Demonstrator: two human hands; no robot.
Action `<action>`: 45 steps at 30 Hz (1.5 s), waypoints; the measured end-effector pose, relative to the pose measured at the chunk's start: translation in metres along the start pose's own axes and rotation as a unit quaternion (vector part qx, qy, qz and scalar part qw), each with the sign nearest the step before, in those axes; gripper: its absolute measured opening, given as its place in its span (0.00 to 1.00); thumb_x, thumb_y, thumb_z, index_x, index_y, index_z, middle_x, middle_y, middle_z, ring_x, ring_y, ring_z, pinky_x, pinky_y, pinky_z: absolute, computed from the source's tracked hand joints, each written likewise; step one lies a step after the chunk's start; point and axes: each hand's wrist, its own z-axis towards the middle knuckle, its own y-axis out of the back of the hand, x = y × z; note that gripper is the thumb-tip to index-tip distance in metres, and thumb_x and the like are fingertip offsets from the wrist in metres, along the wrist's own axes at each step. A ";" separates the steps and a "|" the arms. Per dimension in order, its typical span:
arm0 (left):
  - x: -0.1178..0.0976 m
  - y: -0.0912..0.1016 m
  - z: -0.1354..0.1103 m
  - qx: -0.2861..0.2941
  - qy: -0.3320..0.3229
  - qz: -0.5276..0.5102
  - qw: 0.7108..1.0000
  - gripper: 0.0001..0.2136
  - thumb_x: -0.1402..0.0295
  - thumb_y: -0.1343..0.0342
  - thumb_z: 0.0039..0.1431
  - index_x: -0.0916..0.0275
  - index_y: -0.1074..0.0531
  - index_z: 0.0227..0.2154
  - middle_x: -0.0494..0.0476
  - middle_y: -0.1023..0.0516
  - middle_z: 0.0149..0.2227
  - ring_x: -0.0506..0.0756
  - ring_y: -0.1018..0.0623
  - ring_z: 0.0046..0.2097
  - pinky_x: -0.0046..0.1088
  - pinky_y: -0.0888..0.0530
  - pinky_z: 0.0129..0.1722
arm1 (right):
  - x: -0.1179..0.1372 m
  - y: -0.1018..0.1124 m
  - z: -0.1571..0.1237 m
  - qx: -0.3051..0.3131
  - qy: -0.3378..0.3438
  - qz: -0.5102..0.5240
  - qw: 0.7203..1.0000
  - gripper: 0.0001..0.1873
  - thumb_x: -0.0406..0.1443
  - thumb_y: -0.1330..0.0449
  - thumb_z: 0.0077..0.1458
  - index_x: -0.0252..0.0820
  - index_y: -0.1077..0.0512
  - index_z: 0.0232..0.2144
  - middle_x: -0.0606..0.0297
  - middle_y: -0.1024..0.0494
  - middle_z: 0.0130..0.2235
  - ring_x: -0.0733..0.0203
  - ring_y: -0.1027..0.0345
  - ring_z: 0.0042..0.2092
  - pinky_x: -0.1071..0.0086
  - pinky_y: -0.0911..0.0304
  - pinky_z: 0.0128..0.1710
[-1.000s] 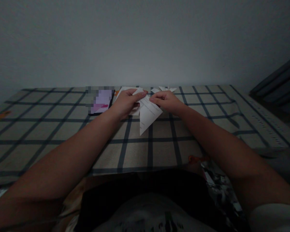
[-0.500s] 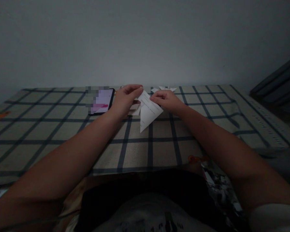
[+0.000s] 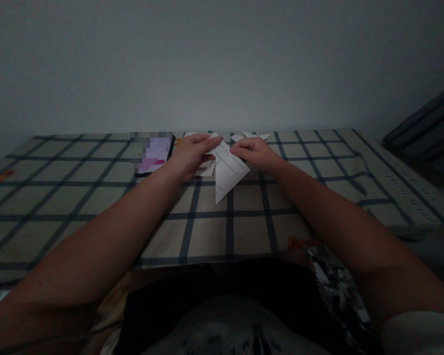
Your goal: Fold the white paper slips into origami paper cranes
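A folded white sheet of paper (image 3: 230, 170) with faint lines of print is held up above the checked cloth, one pointed corner hanging down toward me. My left hand (image 3: 194, 154) pinches its upper left edge between thumb and fingers. On the upper right edge, my right hand (image 3: 254, 150) grips the paper with thumb and curled index finger. Behind my left hand lies more pale paper (image 3: 206, 170), partly covered by the hand. A folded white paper piece with pointed tips (image 3: 250, 135) rests just beyond my right hand.
A phone (image 3: 156, 154) with a lit, partly blurred screen lies left of my left hand. The checked tablecloth (image 3: 96, 197) covers the table up to a plain wall (image 3: 222, 64). Dark slatted furniture (image 3: 425, 123) stands at the far right.
My left thumb and fingers have shifted slightly down and right along the paper's top, and its upper tip now shows above them. The right hand stays almost still.
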 end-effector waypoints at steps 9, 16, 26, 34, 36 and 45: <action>-0.004 -0.006 -0.007 -0.032 0.051 0.016 0.998 0.16 0.57 0.27 0.47 0.59 0.26 0.30 0.48 0.25 0.26 0.48 0.30 0.23 0.23 0.39 0.21 | -0.001 -0.003 0.000 0.050 0.029 -0.037 0.998 0.17 0.47 0.39 0.58 0.38 0.25 0.32 0.69 0.30 0.26 0.65 0.37 0.29 0.68 0.43 0.31; -0.005 -0.007 -0.008 0.012 0.014 0.022 1.000 0.15 0.56 0.27 0.49 0.61 0.23 0.30 0.50 0.22 0.27 0.49 0.27 0.27 0.24 0.34 0.25 | -0.002 -0.003 0.000 0.066 0.027 -0.032 0.997 0.16 0.47 0.39 0.58 0.40 0.29 0.28 0.69 0.32 0.26 0.65 0.38 0.29 0.69 0.44 0.31; 0.000 -0.006 -0.008 0.017 -0.024 0.039 0.999 0.16 0.54 0.26 0.51 0.61 0.20 0.30 0.52 0.19 0.29 0.51 0.23 0.30 0.26 0.29 0.29 | -0.003 -0.006 0.002 0.036 0.040 -0.027 0.998 0.15 0.47 0.38 0.58 0.40 0.27 0.31 0.68 0.31 0.29 0.64 0.40 0.32 0.68 0.44 0.33; 0.002 -0.003 -0.007 -0.015 -0.033 0.066 0.997 0.18 0.51 0.27 0.51 0.59 0.20 0.34 0.53 0.18 0.31 0.53 0.22 0.31 0.28 0.28 0.31 | -0.003 -0.002 0.002 0.027 0.027 -0.013 0.999 0.18 0.49 0.37 0.57 0.39 0.26 0.33 0.65 0.27 0.31 0.63 0.37 0.34 0.69 0.43 0.33; 0.001 -0.002 -0.005 -0.035 -0.062 0.056 0.996 0.18 0.51 0.27 0.51 0.60 0.20 0.34 0.55 0.17 0.34 0.54 0.20 0.34 0.29 0.25 0.35 | -0.003 -0.001 0.002 0.027 0.033 -0.024 0.999 0.19 0.50 0.37 0.57 0.39 0.26 0.32 0.65 0.27 0.31 0.63 0.37 0.34 0.68 0.43 0.33; 0.006 -0.005 -0.006 0.013 -0.028 0.018 0.999 0.20 0.52 0.24 0.47 0.61 0.21 0.34 0.56 0.15 0.36 0.56 0.18 0.36 0.31 0.22 0.37 | -0.002 -0.003 0.002 -0.001 0.062 -0.047 0.997 0.19 0.50 0.36 0.56 0.40 0.28 0.29 0.67 0.29 0.29 0.64 0.38 0.33 0.68 0.43 0.33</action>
